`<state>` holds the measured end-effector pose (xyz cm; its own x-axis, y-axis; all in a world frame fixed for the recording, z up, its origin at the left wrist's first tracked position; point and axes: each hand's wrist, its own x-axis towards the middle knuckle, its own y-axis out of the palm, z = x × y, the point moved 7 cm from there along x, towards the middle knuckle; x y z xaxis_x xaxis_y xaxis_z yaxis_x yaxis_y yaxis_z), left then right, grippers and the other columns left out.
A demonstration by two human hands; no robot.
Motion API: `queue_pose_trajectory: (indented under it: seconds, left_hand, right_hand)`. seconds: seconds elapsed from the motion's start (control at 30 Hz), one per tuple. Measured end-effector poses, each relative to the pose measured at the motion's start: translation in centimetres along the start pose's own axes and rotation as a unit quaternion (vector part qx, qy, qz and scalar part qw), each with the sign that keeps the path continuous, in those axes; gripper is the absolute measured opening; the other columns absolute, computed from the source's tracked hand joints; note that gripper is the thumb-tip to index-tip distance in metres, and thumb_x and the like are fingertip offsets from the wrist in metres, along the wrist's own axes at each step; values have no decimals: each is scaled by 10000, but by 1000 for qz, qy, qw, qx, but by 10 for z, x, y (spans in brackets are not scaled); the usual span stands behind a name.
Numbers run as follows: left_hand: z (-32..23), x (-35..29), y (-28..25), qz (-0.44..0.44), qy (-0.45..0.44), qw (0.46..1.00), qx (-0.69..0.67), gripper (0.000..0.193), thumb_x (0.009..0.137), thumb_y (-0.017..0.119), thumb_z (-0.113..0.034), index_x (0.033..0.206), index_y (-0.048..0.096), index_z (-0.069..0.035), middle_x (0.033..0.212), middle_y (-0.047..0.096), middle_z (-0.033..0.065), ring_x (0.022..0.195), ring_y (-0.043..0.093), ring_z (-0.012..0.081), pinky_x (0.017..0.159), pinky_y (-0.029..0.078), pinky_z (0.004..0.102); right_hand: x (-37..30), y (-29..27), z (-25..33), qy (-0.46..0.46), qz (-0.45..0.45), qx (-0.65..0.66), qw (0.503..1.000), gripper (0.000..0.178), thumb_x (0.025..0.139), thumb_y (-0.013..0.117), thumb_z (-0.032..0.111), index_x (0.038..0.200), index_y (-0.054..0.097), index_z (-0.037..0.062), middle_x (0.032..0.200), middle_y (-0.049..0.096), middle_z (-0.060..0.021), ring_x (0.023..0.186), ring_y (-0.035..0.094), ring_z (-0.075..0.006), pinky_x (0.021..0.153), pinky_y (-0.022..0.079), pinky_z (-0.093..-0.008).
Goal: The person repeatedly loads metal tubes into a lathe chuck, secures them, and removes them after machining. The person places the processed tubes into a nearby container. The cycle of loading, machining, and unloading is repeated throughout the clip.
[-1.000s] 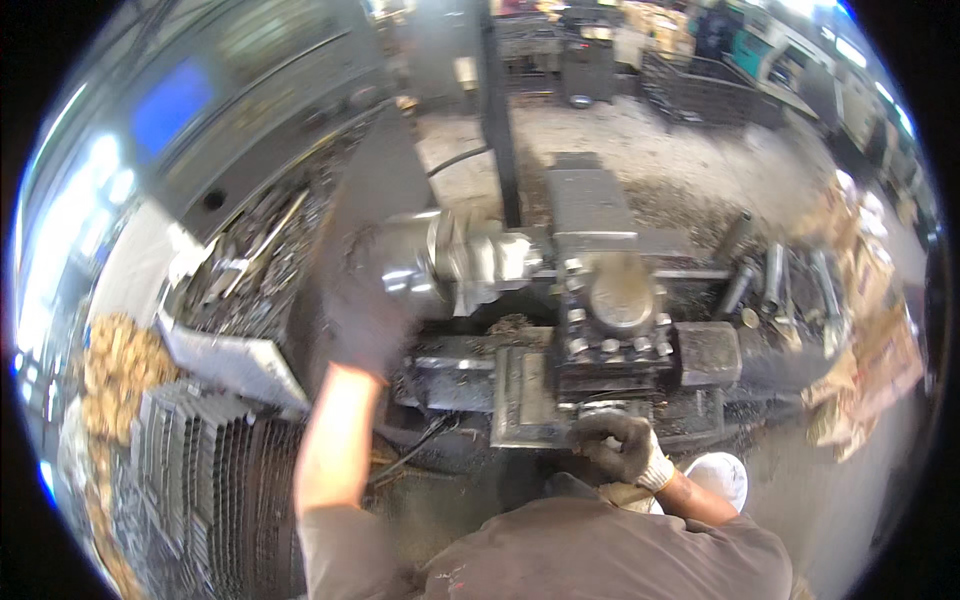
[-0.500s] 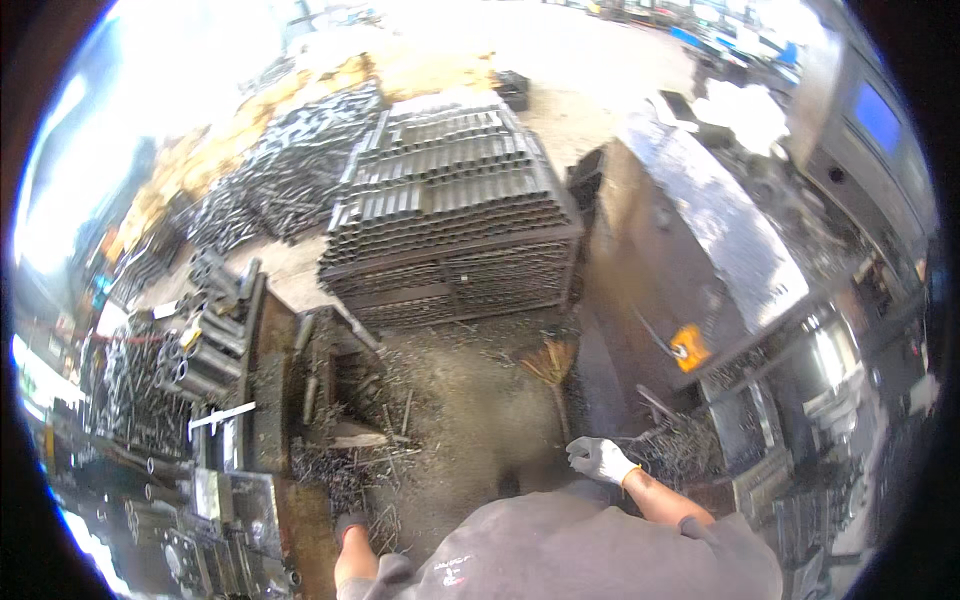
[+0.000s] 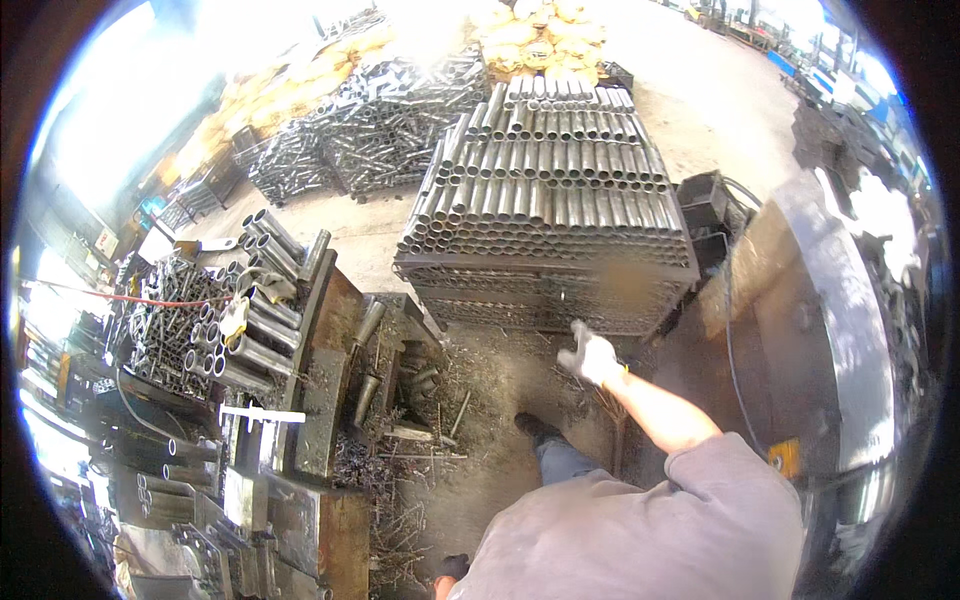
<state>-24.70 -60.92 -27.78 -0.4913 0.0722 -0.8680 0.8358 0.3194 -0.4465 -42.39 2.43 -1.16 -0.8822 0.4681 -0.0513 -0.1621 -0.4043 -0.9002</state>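
My right hand (image 3: 592, 357), in a white glove, reaches out ahead over the floor in front of a metal crate (image 3: 560, 290) stacked with steel tubes (image 3: 560, 155). At least one finger points forward and the thumb stands apart; nothing shows in this hand. The hand appears in front of the crate's lower near side, and I cannot tell whether it touches it. Low at the picture's bottom edge, a bit of my left forearm (image 3: 441, 587) shows beside a dark shape. The fingers of my left hand cannot be made out.
On the left, tubes (image 3: 265, 340) lie beside a rusty steel bench (image 3: 325, 350). Metal scraps litter the floor (image 3: 480, 480). A broom (image 3: 612, 405) stands partly behind my right arm. At right are a metal table (image 3: 850, 330), a hanging cable (image 3: 735, 340) and a yellow-orange box (image 3: 785, 458).
The view has swung left, and the tube crate looks nearer. My right arm has stretched forward from beside my body. One dark shoe now shows ahead in a step.
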Motion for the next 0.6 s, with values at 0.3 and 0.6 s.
queue_pose_trajectory:
  seconds: [0.3,0.6]
  left_hand:
    - [-132,-4,-104,-104,-57,966,-232,484,959,620,-468,1177,752,-56,1093,784,199,1020,762,366,888,582,476]
    - [-280,-58,-186,-161,8,930,-329,544,1022,600,-438,1332,685,1,1296,726,231,1189,703,382,1034,521,446]
  right_hand:
    - [354,-29,12,115,-10,-136,984,691,1022,579,567,1427,540,8,1194,749,-188,952,785,-242,660,631,-405]
    - [443,43,-32,-121,103,-391,907,226,912,641,183,999,845,137,1021,802,-137,982,761,-301,715,604,-469]
